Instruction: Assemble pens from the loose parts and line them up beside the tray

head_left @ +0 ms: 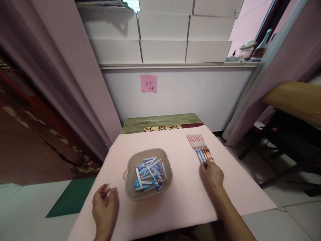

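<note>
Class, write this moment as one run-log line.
left hand: off the basket, fingers curled | right hand: fingers at the blue pens | basket: loose pens inside | pink note: on wall

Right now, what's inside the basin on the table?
The basin holds a loose pile of pens, mostly blue, white and turquoise, with some grayish ones. The ones crossing on top cover those underneath, so the lower pens and most of the bottom can't be seen.

White wall (175, 100) bears pink note (148, 83). Purple curtains (57, 50) hang left. Wooden-topped table (298, 100) stands right, above tiled floor (296, 214).
</note>
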